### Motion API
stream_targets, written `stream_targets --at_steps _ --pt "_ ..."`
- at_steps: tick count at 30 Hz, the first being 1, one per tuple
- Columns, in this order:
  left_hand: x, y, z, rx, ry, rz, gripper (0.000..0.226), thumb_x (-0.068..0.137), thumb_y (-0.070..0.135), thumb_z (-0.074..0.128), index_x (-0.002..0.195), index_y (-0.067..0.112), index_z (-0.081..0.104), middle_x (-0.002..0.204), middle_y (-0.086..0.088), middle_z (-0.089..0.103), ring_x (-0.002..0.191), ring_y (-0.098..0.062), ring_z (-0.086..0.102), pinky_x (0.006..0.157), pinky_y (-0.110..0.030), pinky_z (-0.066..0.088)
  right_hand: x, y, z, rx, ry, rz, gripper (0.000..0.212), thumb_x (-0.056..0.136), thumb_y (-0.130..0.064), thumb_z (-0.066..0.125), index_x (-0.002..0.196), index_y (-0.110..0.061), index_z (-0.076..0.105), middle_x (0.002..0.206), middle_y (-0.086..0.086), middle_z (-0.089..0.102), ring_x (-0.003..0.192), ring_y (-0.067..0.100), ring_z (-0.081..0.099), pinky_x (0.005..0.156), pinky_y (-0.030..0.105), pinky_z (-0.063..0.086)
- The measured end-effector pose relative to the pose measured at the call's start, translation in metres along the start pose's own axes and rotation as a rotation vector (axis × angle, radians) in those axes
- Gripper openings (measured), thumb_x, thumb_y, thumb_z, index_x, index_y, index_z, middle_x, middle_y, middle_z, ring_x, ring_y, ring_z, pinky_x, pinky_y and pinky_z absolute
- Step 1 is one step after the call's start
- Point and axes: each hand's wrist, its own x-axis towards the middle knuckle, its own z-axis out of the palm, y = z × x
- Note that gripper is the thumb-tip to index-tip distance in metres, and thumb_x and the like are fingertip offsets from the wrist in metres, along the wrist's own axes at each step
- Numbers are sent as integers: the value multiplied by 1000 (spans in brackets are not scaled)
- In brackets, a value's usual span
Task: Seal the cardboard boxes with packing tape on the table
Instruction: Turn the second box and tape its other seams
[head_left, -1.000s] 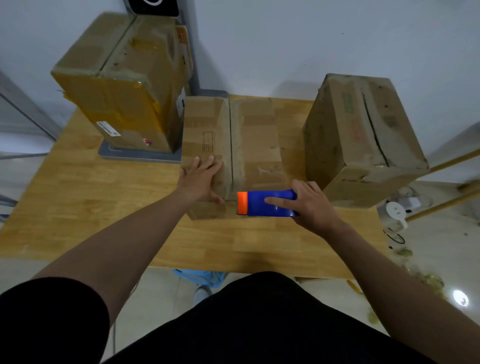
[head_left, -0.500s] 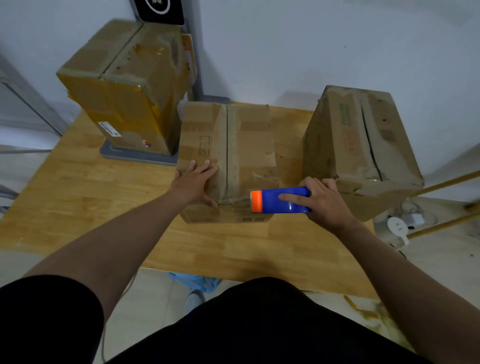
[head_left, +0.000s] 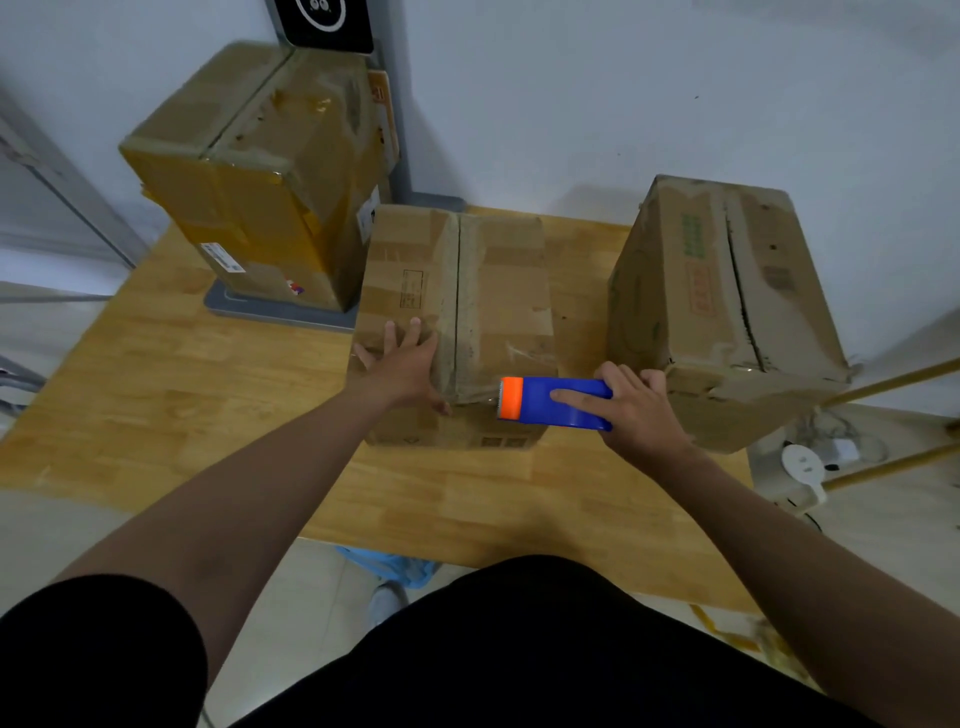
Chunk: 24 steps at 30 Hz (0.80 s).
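From the head camera, a wooden table holds three cardboard boxes. The middle box lies at the centre of the picture, and the seam between its two top flaps runs from 12 to 6 o'clock. From it, the left box stands at 10 o'clock on a grey base. That box is taller and wrapped in yellowish tape. The right box stands at 3 o'clock, apart from the middle box, with a dark open slit along its top.

The left hand lies flat on the left flap of the middle box near its 6 o'clock edge. Its fingers are spread and point toward 12, and its thumb reaches toward the seam.

The right hand grips a blue tape dispenser with its forefinger laid straight along the top and the other fingers curled round the 3 o'clock end. The dispenser lies crosswise at the near right edge of the middle box, just right of the seam. Its orange end points to 9 o'clock.

A black panel with a white ring hangs on the wall at 12 o'clock, behind the left box. A white socket block lies on the floor at 4 o'clock.
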Motion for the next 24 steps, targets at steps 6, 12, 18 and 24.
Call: stream_targets --at_steps 6,12,18,24 --pt "4 28 4 -22 17 29 136 64 56 91 163 34 1 169 -6 -22 151 -42 -28 112 -79 -10 2 4 3 -8 -24 18 68 87 -14 72 140 -49 48 102 -2 48 90 18 49 82 39 32" --pt "14 53 11 -10 35 193 129 60 53 93 161 44 14 170 13 -13 155 -29 -23 107 -84 -10 3 5 3 15 -50 36 61 93 -22 67 140 -52 45 103 -3 48 92 17 48 83 40 33" --pt "15 43 17 40 92 183 133 58 60 91 161 45 8 171 17 -6 158 -20 -11 114 -79 -5 5 2 1 51 -34 13 53 94 -29 61 140 -51 46 101 -1 49 91 18 49 84 40 34" --pt "15 3 10 104 154 203 128 62 54 91 162 39 13 171 15 9 158 -14 5 123 -64 6 21 -21 2 47 -70 -11 53 95 -28 61 141 -51 45 101 -5 46 92 16 48 85 38 29"
